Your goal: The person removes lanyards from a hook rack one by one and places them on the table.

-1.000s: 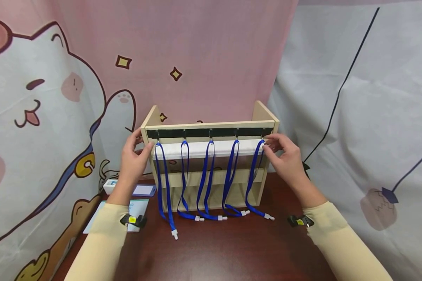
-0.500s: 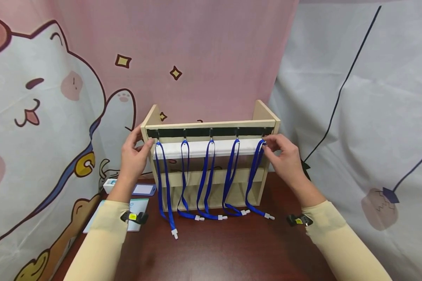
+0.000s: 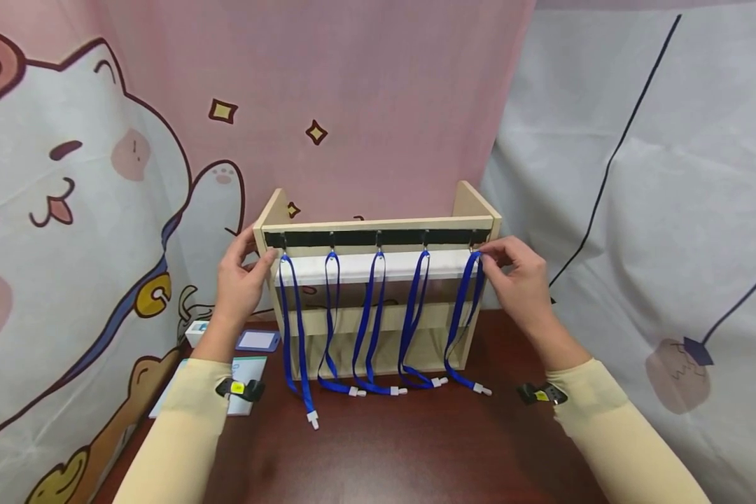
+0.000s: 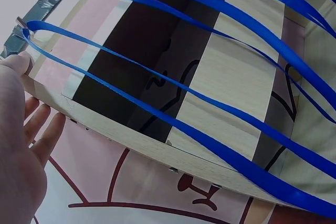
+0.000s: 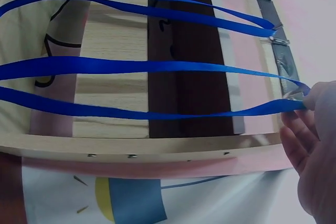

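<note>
Pinching rightmost flat blue fabric lanyard at top loop with right fingers, at right end of pale wooden rack; gripping rack's left edge with left fingers. Probably light, limp, slippery, hardly fragile; best held by top loop.

Five blue lanyards hang along a wooden rack.

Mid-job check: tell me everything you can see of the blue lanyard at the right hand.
The blue lanyard is a flat, narrow strap, fabric by its look, looped into two strands. The right hand pinches it at the top, beside the rightmost hook; the fingers partly hide how it meets the hook. It hangs in front of the pale wooden rack, its lower end bending onto the dark table, where its white clip lies.
</note>
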Action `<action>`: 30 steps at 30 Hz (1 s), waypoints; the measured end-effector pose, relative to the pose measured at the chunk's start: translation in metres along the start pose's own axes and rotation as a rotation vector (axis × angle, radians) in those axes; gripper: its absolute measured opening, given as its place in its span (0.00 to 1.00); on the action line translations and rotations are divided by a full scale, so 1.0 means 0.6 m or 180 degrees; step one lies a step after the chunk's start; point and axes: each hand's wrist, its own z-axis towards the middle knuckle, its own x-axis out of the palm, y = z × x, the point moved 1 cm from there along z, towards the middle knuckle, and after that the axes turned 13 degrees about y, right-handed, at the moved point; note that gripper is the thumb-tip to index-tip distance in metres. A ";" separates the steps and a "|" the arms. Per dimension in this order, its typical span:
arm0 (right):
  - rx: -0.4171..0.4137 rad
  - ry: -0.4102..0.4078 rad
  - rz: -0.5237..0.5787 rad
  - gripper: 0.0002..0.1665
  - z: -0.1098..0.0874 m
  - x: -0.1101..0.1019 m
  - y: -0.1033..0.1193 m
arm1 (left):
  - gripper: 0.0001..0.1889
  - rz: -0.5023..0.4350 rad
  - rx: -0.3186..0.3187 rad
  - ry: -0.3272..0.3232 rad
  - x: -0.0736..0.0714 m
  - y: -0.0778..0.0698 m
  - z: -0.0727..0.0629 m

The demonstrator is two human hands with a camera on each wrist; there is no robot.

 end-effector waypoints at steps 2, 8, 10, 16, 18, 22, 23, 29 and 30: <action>0.0020 -0.0056 0.0045 0.07 0.002 -0.006 0.002 | 0.29 -0.0025 0.0020 0.0004 0.000 0.000 0.000; 0.0061 -0.0330 0.0278 0.07 0.013 -0.029 0.026 | 0.29 -0.0079 -0.0059 0.0049 -0.001 0.007 0.003; 0.0054 -0.0420 0.0376 0.07 0.019 -0.039 0.041 | 0.29 -0.0090 -0.0059 0.0058 -0.002 0.018 0.007; 0.0179 -0.0586 0.0507 0.06 0.029 -0.069 0.056 | 0.31 -0.0046 -0.0046 0.0071 -0.004 0.061 0.016; 0.0283 -0.0637 0.0487 0.05 0.029 -0.080 0.045 | 0.31 -0.0025 -0.0048 0.0087 -0.004 0.068 0.018; 0.0372 -0.0689 0.0482 0.05 0.032 -0.101 0.026 | 0.32 -0.0027 -0.0050 0.0097 -0.004 0.076 0.020; 0.0371 -0.0701 0.0501 0.05 0.035 -0.106 0.024 | 0.32 -0.0039 -0.0050 0.0099 -0.005 0.077 0.021; 0.0390 -0.0701 0.0544 0.08 0.053 -0.135 0.023 | 0.32 0.0035 -0.0120 0.0084 -0.006 0.072 0.018; 0.0429 -0.0686 0.0519 0.09 0.056 -0.139 0.025 | 0.32 0.0053 -0.0127 0.0069 -0.006 0.071 0.017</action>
